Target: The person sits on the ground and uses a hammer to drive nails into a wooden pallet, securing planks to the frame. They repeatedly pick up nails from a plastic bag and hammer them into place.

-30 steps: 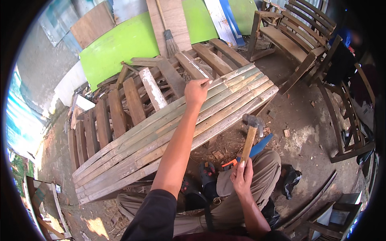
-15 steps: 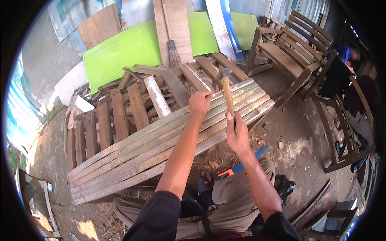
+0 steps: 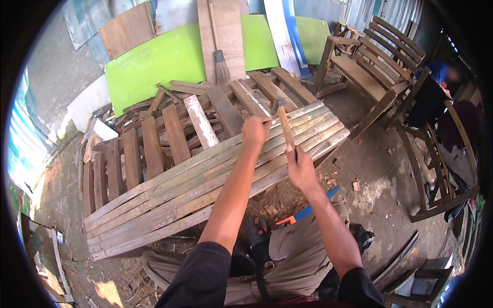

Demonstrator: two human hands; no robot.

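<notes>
My black sleeves (image 3: 197,277) are short and plain, my khaki trousers (image 3: 300,256) loose and creased, and my dark shoe (image 3: 258,233) carries small reddish patches.

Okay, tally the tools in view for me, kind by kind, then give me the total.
Hammer, held in the right hand: 1
Broom, standing behind the slats: 1
Blue-and-orange tool, exact type unclear: 1
Total: 3

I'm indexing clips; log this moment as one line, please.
left hand: pinched at far edge of pale slats | right hand: gripping hammer | hammer: right of left hand
</notes>
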